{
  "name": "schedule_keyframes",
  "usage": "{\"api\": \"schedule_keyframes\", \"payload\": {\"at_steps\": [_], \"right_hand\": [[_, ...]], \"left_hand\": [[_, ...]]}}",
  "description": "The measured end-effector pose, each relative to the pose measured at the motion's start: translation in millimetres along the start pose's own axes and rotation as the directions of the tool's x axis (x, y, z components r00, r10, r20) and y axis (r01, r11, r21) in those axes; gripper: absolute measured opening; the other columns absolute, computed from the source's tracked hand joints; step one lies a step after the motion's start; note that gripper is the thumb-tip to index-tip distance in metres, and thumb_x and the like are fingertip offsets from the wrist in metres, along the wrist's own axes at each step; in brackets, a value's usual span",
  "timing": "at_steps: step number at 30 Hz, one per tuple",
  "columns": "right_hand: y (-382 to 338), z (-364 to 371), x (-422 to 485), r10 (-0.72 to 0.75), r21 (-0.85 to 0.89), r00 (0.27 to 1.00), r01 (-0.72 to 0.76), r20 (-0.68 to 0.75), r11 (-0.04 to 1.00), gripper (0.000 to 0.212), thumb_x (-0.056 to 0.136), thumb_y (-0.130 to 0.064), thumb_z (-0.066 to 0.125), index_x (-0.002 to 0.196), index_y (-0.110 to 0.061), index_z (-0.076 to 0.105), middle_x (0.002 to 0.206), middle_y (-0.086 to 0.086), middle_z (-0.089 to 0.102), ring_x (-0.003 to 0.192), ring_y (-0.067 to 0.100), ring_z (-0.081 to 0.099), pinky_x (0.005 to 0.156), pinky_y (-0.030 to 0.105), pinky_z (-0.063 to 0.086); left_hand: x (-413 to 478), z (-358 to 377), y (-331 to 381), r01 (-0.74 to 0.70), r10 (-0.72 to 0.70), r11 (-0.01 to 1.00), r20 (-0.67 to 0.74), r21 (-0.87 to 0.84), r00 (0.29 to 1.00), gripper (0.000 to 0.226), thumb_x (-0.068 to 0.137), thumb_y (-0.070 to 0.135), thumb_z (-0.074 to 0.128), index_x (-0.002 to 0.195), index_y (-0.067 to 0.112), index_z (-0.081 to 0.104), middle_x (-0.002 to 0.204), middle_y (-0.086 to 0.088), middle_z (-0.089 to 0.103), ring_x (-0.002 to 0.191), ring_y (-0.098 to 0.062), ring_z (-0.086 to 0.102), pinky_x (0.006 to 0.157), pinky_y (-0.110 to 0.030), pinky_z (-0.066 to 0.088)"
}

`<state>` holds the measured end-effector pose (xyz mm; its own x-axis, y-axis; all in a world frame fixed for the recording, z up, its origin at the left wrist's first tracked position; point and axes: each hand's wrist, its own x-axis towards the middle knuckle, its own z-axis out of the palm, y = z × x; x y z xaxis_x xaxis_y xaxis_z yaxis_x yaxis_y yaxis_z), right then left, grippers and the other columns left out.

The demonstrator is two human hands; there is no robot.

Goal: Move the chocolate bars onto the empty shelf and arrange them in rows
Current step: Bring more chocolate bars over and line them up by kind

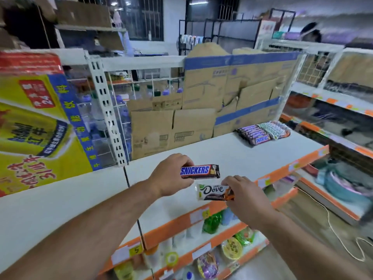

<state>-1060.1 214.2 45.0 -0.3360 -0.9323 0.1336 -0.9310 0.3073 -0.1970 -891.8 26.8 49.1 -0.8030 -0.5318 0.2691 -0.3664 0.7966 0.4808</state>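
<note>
We see the white shelf (232,156) lying mostly bare between its orange front edge and the cardboard boxes (201,110) at the far side, with a row of chocolate bars (262,133) far right. Our left hand (171,176) has its grip closed on a brown Snickers bar (199,171); our right hand (242,196) pinches a white Dove bar (214,192), both above the near edge.
</note>
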Motion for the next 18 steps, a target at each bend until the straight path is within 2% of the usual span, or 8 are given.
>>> {"api": "schedule_keyframes", "payload": {"at_steps": [6,10,18], "right_hand": [[55,-10,38,0.091,-0.056,0.996,-0.092,-0.017,0.994,0.045,0.079,-0.015,0.06,0.119,-0.033,0.052,0.112,-0.013,0.057,0.107,0.014,0.049,0.069,0.025,0.028],[93,-18,70,0.127,-0.077,0.992,-0.127,-0.007,0.989,0.042,0.078,-0.019,0.061,0.117,-0.032,0.052,0.11,-0.011,0.057,0.106,0.016,0.05,0.071,0.027,0.032],[163,-12,118,0.19,-0.059,0.981,-0.192,-0.044,0.98,0.045,0.075,-0.018,0.065,0.116,-0.033,0.054,0.11,-0.011,0.058,0.107,0.018,0.051,0.083,0.031,0.043]], "left_hand": [[85,35,9,-0.078,0.078,0.995,0.006,-0.062,0.997,0.032,0.071,0.035,0.072,0.1,0.03,0.06,0.096,0.013,0.057,0.087,-0.005,0.052,0.077,-0.028,0.047],[144,53,15,-0.151,0.151,0.986,-0.011,-0.066,0.989,0.03,0.072,0.032,0.073,0.1,0.028,0.063,0.092,0.015,0.055,0.085,-0.004,0.048,0.073,-0.023,0.043],[232,95,21,-0.223,0.223,0.974,-0.005,-0.04,0.975,0.028,0.071,0.035,0.072,0.096,0.03,0.061,0.089,0.015,0.054,0.084,-0.005,0.043,0.072,-0.024,0.038]]}}
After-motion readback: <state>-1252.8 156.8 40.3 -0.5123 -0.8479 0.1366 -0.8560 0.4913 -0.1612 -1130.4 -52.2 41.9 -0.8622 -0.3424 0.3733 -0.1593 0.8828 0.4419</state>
